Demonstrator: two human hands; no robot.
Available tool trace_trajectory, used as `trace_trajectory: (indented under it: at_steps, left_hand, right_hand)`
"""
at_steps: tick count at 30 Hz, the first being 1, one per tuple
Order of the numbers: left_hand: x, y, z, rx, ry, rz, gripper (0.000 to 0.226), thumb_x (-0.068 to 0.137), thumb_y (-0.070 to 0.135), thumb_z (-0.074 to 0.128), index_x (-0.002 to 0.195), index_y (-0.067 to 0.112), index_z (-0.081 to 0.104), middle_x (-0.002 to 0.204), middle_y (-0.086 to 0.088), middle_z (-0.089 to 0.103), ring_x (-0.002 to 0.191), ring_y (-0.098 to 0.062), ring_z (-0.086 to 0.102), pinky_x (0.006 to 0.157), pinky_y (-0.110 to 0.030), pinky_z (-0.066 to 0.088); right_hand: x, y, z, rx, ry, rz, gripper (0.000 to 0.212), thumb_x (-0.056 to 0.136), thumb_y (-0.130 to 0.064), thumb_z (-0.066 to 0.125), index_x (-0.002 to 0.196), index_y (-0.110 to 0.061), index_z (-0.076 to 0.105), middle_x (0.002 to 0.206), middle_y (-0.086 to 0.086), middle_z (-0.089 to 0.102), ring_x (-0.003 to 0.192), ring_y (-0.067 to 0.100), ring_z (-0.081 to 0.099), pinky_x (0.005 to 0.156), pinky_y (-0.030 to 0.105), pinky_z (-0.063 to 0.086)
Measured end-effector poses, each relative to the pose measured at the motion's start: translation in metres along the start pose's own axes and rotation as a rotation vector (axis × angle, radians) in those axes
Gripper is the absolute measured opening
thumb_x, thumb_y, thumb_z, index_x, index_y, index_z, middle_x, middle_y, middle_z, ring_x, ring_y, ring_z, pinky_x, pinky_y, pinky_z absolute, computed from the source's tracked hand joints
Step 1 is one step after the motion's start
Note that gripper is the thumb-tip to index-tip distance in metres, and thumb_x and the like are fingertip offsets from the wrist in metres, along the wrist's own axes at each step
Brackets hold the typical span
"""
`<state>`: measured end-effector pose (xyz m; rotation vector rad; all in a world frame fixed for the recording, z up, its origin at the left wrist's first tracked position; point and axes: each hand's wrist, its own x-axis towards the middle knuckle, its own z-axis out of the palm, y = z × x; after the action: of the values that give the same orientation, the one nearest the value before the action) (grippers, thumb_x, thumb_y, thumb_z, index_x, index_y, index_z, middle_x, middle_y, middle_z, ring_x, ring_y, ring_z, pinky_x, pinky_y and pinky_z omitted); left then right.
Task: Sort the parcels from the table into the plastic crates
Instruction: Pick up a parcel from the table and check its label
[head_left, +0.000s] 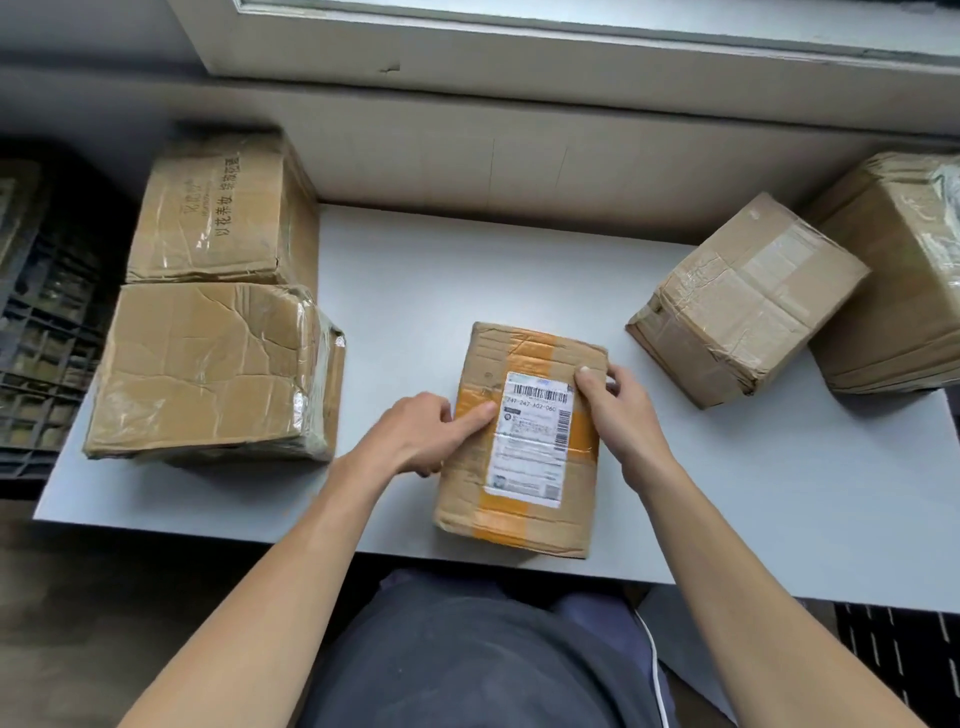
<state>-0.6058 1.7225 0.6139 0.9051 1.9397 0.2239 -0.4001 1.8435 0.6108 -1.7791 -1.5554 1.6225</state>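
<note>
At the near edge of the white table (467, 270), midway along, a small brown cardboard parcel banded with orange tape (524, 525) lies with its white shipping label (530, 447) up, probably so it can be read before a crate is chosen. The left hand (421, 436) grips its left side, thumb on top. The right hand (618, 415) clasps the right side, thumb at the label. Beyond the left edge stands a black lattice plastic crate (47, 322); something brown shows inside, too dim to name.

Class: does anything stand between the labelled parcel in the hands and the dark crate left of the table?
Yes. The front parcel and the rear parcel line the table's left edge, between the labelled parcel and the dark crate. The left hand and right hand grip it; it probably must be lifted over.
</note>
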Motion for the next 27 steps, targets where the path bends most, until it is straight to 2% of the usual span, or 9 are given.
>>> trace_trajectory:
  at_steps: [2,4,6,8,12,16,21,24,27]
  left_hand:
    - [-0.004,-0.005,0.012,-0.079,-0.017,-0.022,0.080,0.082,0.091,0.044,0.087,0.014,0.067,0.086,-0.004,0.077,0.074,-0.023,0.075,0.076,-0.041,0.063]
    - [-0.004,-0.011,0.022,-0.143,0.088,-0.052,0.077,0.076,0.094,0.047,0.092,0.020,0.059,0.096,0.002,0.072,0.087,-0.019,0.069,0.081,-0.039,0.057]
    - [-0.002,-0.017,0.032,-0.378,0.165,-0.045,0.081,0.072,0.092,0.059,0.110,0.021,0.053,0.111,0.004,0.066,0.102,-0.015,0.065,0.091,-0.041,0.054]
    - [0.000,-0.020,0.043,-0.678,0.148,0.009,0.092,0.070,0.083,0.067,0.137,0.022,0.048,0.127,0.006,0.066,0.114,-0.012,0.067,0.105,-0.045,0.053]
    - [0.007,-0.020,0.057,-0.993,0.041,0.133,0.066,0.093,0.050,0.061,0.153,0.029,0.044,0.136,0.003,0.069,0.122,-0.018,0.068,0.109,-0.047,0.051]
    - [0.014,-0.023,0.060,-1.026,0.027,0.193,0.071,0.099,0.037,0.054,0.163,0.022,0.025,0.144,-0.002,0.064,0.130,-0.021,0.064,0.113,-0.046,0.048]
    - [0.020,-0.024,0.062,-1.030,0.048,0.237,0.064,0.103,0.029,0.046,0.162,0.014,0.026,0.147,-0.004,0.061,0.132,-0.018,0.061,0.111,-0.036,0.049]
    - [0.021,-0.024,0.062,-1.057,0.058,0.255,0.063,0.103,0.026,0.044,0.161,0.009,0.026,0.146,-0.002,0.061,0.131,-0.015,0.061,0.103,-0.026,0.051]
    - [0.022,-0.024,0.064,-1.065,0.063,0.284,0.058,0.105,0.021,0.041,0.158,0.005,0.027,0.135,0.008,0.066,0.127,-0.009,0.063,0.099,-0.022,0.050]
  right_hand:
    - [-0.006,0.003,0.010,0.004,-0.066,-0.066,0.034,0.104,-0.039,0.058,0.137,-0.031,0.058,0.123,-0.004,0.070,0.104,0.007,0.070,0.086,0.024,0.057]
    - [-0.016,0.005,0.018,0.079,-0.140,-0.055,0.033,0.106,-0.035,0.057,0.139,-0.038,0.054,0.120,-0.013,0.072,0.102,-0.001,0.071,0.080,0.014,0.056]
    - [-0.024,0.011,0.021,0.151,-0.175,-0.007,0.032,0.107,-0.037,0.056,0.138,-0.040,0.054,0.115,-0.015,0.076,0.102,0.002,0.073,0.088,0.026,0.059]
    - [-0.026,0.014,0.022,0.170,-0.192,0.021,0.028,0.107,-0.042,0.053,0.135,-0.039,0.058,0.114,-0.015,0.077,0.102,0.006,0.074,0.097,0.039,0.058]
    - [-0.026,0.015,0.022,0.160,-0.163,0.030,0.028,0.107,-0.046,0.051,0.133,-0.040,0.059,0.114,-0.015,0.077,0.103,0.006,0.074,0.100,0.041,0.057]
    - [-0.024,0.018,0.023,0.156,-0.149,0.028,0.026,0.109,-0.047,0.045,0.129,-0.041,0.061,0.114,-0.018,0.076,0.106,0.004,0.072,0.098,0.034,0.055]
    - [-0.023,0.019,0.023,0.136,-0.114,0.004,0.031,0.111,-0.047,0.040,0.132,-0.039,0.060,0.113,-0.023,0.075,0.107,-0.002,0.070,0.093,0.025,0.051]
    - [-0.020,0.023,0.023,0.127,-0.111,-0.014,0.035,0.110,-0.049,0.039,0.136,-0.038,0.060,0.119,-0.018,0.075,0.111,0.002,0.070,0.099,0.031,0.053]
    - [-0.018,0.027,0.023,0.147,-0.107,-0.035,0.037,0.111,-0.047,0.039,0.139,-0.034,0.060,0.123,-0.015,0.074,0.115,0.004,0.069,0.105,0.036,0.053]
